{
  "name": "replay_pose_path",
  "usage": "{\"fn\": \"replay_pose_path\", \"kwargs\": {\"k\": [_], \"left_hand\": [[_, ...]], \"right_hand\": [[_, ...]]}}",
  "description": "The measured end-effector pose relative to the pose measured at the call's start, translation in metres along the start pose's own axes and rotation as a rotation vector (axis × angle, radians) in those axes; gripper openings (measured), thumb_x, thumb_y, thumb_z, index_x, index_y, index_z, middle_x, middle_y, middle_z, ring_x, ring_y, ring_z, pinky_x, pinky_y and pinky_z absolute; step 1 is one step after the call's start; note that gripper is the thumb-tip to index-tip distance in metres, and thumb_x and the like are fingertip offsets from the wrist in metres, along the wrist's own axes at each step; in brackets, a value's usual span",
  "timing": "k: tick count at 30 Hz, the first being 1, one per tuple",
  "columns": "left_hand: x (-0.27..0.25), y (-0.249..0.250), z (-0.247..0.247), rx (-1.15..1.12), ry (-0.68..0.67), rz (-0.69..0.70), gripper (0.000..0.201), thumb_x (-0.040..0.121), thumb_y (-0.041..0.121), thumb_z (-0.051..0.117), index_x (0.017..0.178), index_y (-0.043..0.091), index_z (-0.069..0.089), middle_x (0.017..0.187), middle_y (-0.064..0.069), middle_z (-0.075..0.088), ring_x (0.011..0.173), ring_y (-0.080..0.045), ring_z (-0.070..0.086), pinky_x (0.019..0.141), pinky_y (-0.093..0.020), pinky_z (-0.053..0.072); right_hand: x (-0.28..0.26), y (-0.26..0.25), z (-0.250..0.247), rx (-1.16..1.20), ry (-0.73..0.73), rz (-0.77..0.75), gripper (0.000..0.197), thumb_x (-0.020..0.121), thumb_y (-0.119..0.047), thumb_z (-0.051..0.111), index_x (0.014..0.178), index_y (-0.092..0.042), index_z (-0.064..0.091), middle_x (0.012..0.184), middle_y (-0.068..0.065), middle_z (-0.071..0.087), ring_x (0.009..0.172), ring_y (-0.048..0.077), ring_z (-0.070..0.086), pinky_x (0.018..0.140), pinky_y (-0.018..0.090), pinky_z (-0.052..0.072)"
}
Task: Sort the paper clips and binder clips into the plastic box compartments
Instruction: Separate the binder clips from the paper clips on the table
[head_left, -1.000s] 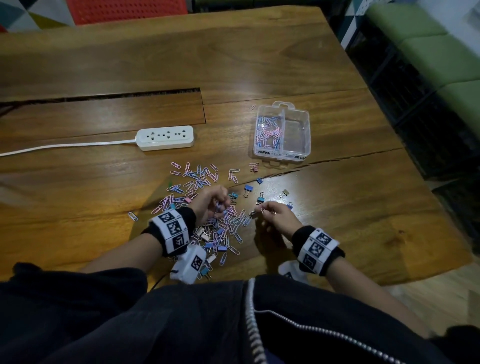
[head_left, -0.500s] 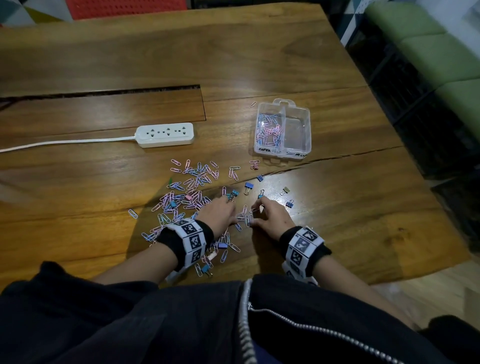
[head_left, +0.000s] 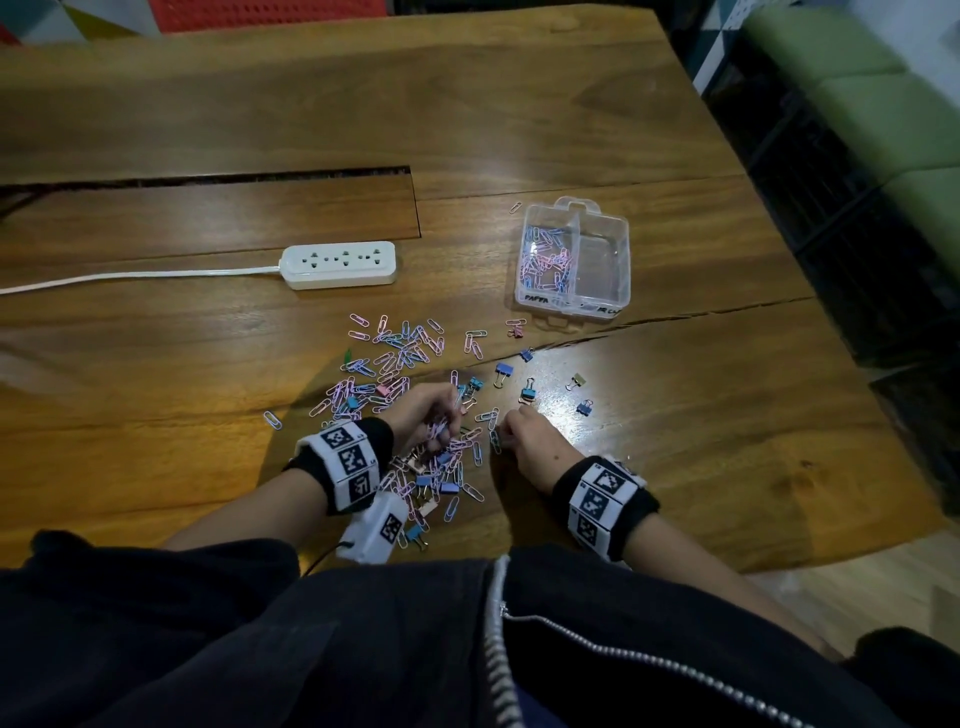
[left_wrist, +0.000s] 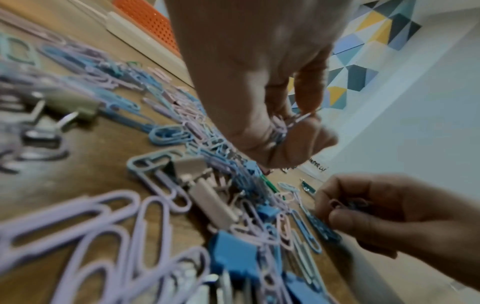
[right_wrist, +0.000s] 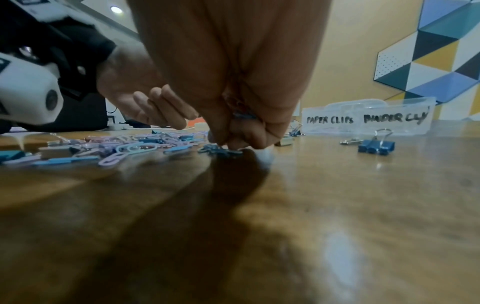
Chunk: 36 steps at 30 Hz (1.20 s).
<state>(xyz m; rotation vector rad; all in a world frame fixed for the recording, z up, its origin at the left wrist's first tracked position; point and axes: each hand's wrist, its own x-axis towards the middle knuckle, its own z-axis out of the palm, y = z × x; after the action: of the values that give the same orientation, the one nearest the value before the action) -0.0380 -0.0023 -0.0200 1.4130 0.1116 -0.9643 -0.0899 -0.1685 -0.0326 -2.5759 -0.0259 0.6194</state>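
Left hand (head_left: 423, 410) bunches paper clips (left_wrist: 281, 128) in curled fingers, saving trips; right hand (head_left: 524, 441) pinches more off the surface (head_left: 675, 467). The box (head_left: 621, 244) waits toward the far edge, binder-clip side empty.

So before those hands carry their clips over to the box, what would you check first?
1. Left hand grips paper clips: ok.
2. Right hand pinches clips off the table: ok; how many, cannot tell.
3. No binder clip mixed into either handful: cannot tell.
4. Box open, path clear: ok.
5. Labels readable, paper clips in the left compartment: ok.
6. Right compartment holds no clips yet: ok.
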Motion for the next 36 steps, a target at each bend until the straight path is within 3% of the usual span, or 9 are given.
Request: {"fn": "replay_pose_path", "kwargs": {"k": [4, 8, 15, 18, 20, 25, 29, 32, 36], "left_hand": [[-0.002, -0.002, 0.002, -0.055, -0.084, -0.019, 0.012, 0.074, 0.012, 0.036, 0.064, 0.008, 0.043, 0.047, 0.000, 0.055, 0.034, -0.008, 0.042, 0.031, -0.012, 0.032], [-0.004, 0.000, 0.008, 0.105, -0.087, 0.006, 0.024, 0.077, 0.028, 0.041, 0.064, 0.010, 0.049, 0.046, 0.004, 0.056, 0.034, -0.004, 0.040, 0.031, -0.012, 0.030], [-0.008, 0.009, 0.007, 0.279, 0.070, 0.021, 0.031, 0.094, 0.009, 0.035, 0.072, 0.011, 0.057, 0.061, 0.001, 0.058, 0.038, -0.001, 0.045, 0.036, -0.013, 0.033], [-0.010, 0.009, 0.008, 0.670, 0.105, 0.071, 0.021, 0.093, 0.012, 0.042, 0.082, 0.013, 0.059, 0.090, -0.009, 0.060, 0.076, -0.016, 0.058, 0.071, -0.028, 0.049], [-0.013, 0.007, 0.009, 1.094, 0.104, 0.113, 0.022, 0.090, 0.028, 0.051, 0.102, 0.012, 0.060, 0.108, -0.008, 0.055, 0.096, -0.018, 0.053, 0.085, -0.031, 0.046], [-0.008, -0.005, 0.010, 1.492, 0.080, 0.185, 0.063, 0.070, 0.054, 0.067, 0.119, 0.017, 0.051, 0.116, -0.001, 0.046, 0.106, -0.015, 0.045, 0.086, -0.026, 0.043], [-0.005, -0.010, 0.010, 1.510, 0.080, 0.208, 0.050, 0.074, 0.045, 0.067, 0.112, 0.016, 0.053, 0.117, -0.003, 0.047, 0.104, -0.016, 0.046, 0.086, -0.025, 0.043], [-0.006, -0.010, 0.012, 1.540, 0.061, 0.199, 0.041, 0.084, 0.042, 0.057, 0.111, 0.012, 0.054, 0.115, -0.005, 0.048, 0.104, -0.017, 0.048, 0.086, -0.026, 0.043], [-0.007, -0.009, 0.012, 1.598, 0.032, 0.216, 0.039, 0.092, 0.040, 0.044, 0.114, 0.009, 0.051, 0.117, -0.007, 0.048, 0.106, -0.020, 0.047, 0.090, -0.029, 0.042]], "right_hand": [[-0.008, -0.007, 0.004, 0.019, 0.006, 0.020, 0.038, 0.087, -0.030, 0.055, 0.114, -0.005, 0.047, 0.117, 0.007, 0.045, 0.107, 0.021, 0.044, 0.095, 0.032, 0.040], [-0.010, -0.018, 0.010, -0.062, -0.040, -0.024, 0.036, 0.087, -0.004, 0.049, 0.123, -0.003, 0.043, 0.129, 0.013, 0.043, 0.118, 0.024, 0.041, 0.103, 0.030, 0.035], [-0.007, -0.017, 0.009, -0.092, -0.106, -0.071, 0.037, 0.086, 0.003, 0.049, 0.123, 0.000, 0.045, 0.128, 0.014, 0.045, 0.119, 0.026, 0.042, 0.105, 0.031, 0.035], [-0.012, -0.010, 0.001, 0.266, -0.054, 0.020, 0.010, 0.090, -0.003, 0.046, 0.096, -0.009, 0.052, 0.103, 0.011, 0.053, 0.102, 0.023, 0.050, 0.086, 0.027, 0.042], [-0.013, -0.002, -0.006, 0.594, -0.040, 0.102, 0.015, 0.091, -0.004, 0.045, 0.081, -0.015, 0.049, 0.092, 0.005, 0.054, 0.093, 0.020, 0.051, 0.074, 0.022, 0.043], [-0.009, 0.009, -0.023, 1.198, -0.138, 0.236, 0.027, 0.093, 0.000, 0.036, 0.088, -0.017, 0.057, 0.088, 0.007, 0.057, 0.071, 0.016, 0.049, 0.059, 0.023, 0.039], [-0.004, 0.002, -0.034, 1.411, -0.160, 0.281, 0.030, 0.095, 0.001, 0.025, 0.085, -0.005, 0.053, 0.078, 0.006, 0.050, 0.061, 0.012, 0.044, 0.048, 0.016, 0.037], [0.002, -0.003, -0.032, 1.333, -0.129, 0.310, 0.031, 0.093, 0.001, 0.026, 0.082, -0.008, 0.053, 0.074, 0.004, 0.050, 0.057, 0.011, 0.040, 0.049, 0.018, 0.033], [0.008, -0.010, -0.021, 0.767, -0.025, 0.237, 0.031, 0.095, -0.005, 0.029, 0.078, -0.018, 0.052, 0.077, -0.001, 0.049, 0.065, 0.012, 0.043, 0.053, 0.019, 0.031]]}}
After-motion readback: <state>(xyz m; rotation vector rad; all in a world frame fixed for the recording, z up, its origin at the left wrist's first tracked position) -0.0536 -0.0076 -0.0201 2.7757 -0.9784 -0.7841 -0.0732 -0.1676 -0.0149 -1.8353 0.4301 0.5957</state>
